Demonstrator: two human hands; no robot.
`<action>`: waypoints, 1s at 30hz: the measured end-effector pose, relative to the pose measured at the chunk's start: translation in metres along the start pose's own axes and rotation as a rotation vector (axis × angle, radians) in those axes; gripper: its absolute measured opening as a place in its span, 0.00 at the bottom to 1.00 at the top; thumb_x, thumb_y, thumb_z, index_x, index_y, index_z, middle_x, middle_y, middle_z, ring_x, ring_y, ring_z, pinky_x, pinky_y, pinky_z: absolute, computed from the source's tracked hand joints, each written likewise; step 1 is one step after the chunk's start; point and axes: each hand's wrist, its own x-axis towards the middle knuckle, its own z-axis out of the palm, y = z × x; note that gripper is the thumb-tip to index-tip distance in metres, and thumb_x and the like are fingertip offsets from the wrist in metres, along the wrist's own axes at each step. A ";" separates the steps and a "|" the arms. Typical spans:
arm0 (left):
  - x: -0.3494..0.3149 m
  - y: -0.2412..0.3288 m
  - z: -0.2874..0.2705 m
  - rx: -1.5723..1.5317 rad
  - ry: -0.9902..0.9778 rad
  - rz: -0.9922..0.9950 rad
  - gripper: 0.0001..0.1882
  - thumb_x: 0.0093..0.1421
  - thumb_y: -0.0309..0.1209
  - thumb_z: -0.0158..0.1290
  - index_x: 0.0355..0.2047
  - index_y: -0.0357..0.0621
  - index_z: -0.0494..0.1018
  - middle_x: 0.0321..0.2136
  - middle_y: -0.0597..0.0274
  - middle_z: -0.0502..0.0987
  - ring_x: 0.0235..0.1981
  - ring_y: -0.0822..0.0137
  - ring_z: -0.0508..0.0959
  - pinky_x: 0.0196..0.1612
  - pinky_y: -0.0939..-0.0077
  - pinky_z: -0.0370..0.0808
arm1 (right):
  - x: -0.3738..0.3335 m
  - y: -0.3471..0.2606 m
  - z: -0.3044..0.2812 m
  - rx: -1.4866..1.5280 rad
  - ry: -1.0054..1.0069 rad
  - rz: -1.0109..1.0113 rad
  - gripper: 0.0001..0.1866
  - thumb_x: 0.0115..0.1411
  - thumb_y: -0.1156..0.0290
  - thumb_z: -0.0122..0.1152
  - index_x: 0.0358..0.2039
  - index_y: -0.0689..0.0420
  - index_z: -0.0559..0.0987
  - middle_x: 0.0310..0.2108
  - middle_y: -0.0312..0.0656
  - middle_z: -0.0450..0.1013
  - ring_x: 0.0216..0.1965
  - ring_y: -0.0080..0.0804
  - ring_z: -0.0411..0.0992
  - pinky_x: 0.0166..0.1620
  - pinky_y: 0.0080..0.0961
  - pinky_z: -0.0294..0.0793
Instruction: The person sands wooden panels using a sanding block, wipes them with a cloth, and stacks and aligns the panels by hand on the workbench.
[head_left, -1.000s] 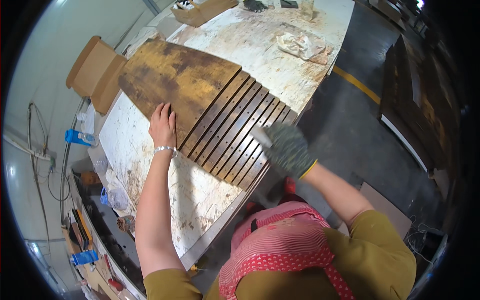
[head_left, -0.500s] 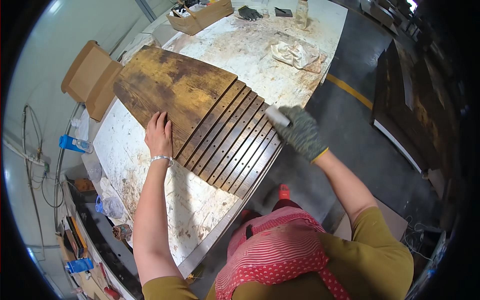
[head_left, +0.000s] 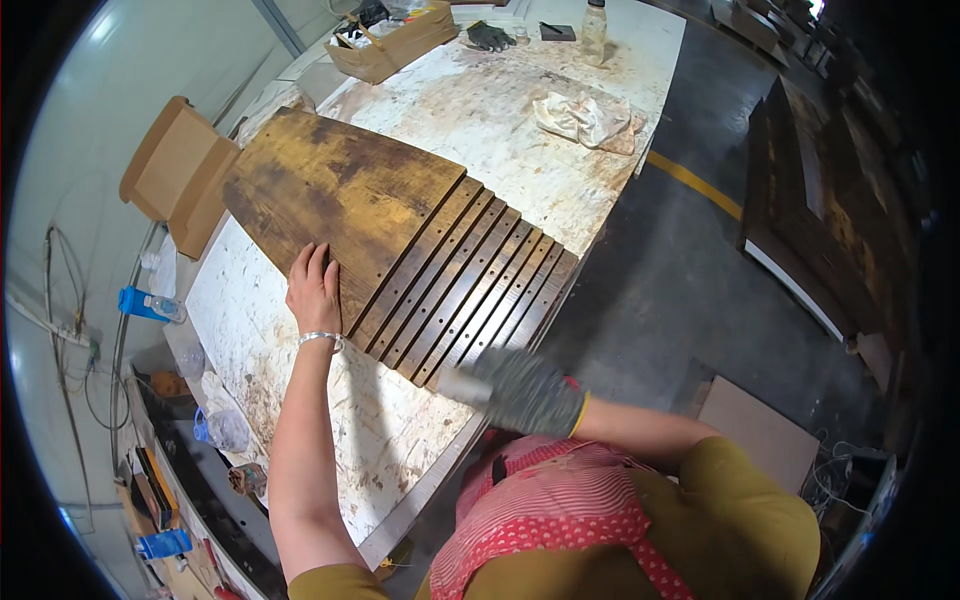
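Several brown wood-grain boards (head_left: pixel 350 185) lie fanned on top of each other, their edge strips stepped toward me and dotted with small dark holes. My bare left hand (head_left: pixel 315 290) rests on the left edge of the top board, fingers stretched out. A patterned grey-green glove covers my right hand (head_left: pixel 530 392). It is closed on a pale rectangular block (head_left: pixel 464 386), which is at the lower left corner of the nearest strips. Motion smears the block, and its exact kind does not show.
The boards sit on a stained white table (head_left: pixel 390 440). A crumpled cloth (head_left: pixel 590 120), a jar (head_left: pixel 593 35), a dark glove (head_left: pixel 490 37) and a cardboard box (head_left: pixel 390 45) are at the back. An open carton (head_left: pixel 180 175) stands left; more dark boards (head_left: pixel 830 210) stand right.
My right hand has swept the pale block from the right end of the stepped strips to their lower left end. My left hand stays on the top board.
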 end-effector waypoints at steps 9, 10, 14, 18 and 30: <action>0.001 0.004 -0.002 -0.007 0.015 0.004 0.19 0.63 0.42 0.43 0.52 0.52 0.69 0.55 0.60 0.66 0.57 0.57 0.64 0.57 0.61 0.59 | 0.015 0.104 -0.065 -0.292 0.493 0.235 0.18 0.53 0.61 0.57 0.41 0.59 0.76 0.31 0.49 0.70 0.34 0.46 0.70 0.38 0.39 0.70; 0.000 0.002 -0.001 0.010 0.015 -0.002 0.19 0.63 0.42 0.43 0.51 0.52 0.69 0.54 0.60 0.66 0.57 0.57 0.64 0.57 0.61 0.59 | 0.014 0.097 -0.055 -0.306 0.438 0.192 0.17 0.53 0.60 0.57 0.39 0.58 0.76 0.30 0.48 0.71 0.34 0.46 0.70 0.37 0.39 0.70; 0.000 0.000 0.000 0.002 0.009 0.007 0.19 0.63 0.41 0.43 0.51 0.51 0.69 0.55 0.60 0.66 0.57 0.57 0.64 0.57 0.61 0.60 | 0.002 0.049 -0.011 -0.391 0.147 -0.052 0.16 0.54 0.57 0.56 0.36 0.56 0.76 0.28 0.47 0.71 0.30 0.44 0.73 0.31 0.41 0.72; -0.004 -0.004 -0.003 0.031 0.010 -0.010 0.18 0.63 0.41 0.44 0.52 0.52 0.69 0.55 0.59 0.66 0.57 0.57 0.64 0.56 0.61 0.61 | 0.018 0.044 -0.043 -0.042 0.202 0.238 0.21 0.55 0.55 0.56 0.42 0.57 0.75 0.28 0.49 0.70 0.32 0.45 0.72 0.37 0.40 0.71; -0.002 0.001 -0.003 0.010 0.014 -0.001 0.18 0.63 0.41 0.44 0.52 0.52 0.69 0.55 0.59 0.66 0.57 0.57 0.64 0.57 0.61 0.60 | 0.028 0.020 -0.007 -0.255 0.161 -0.139 0.11 0.60 0.62 0.50 0.34 0.56 0.73 0.23 0.46 0.70 0.26 0.41 0.72 0.26 0.36 0.72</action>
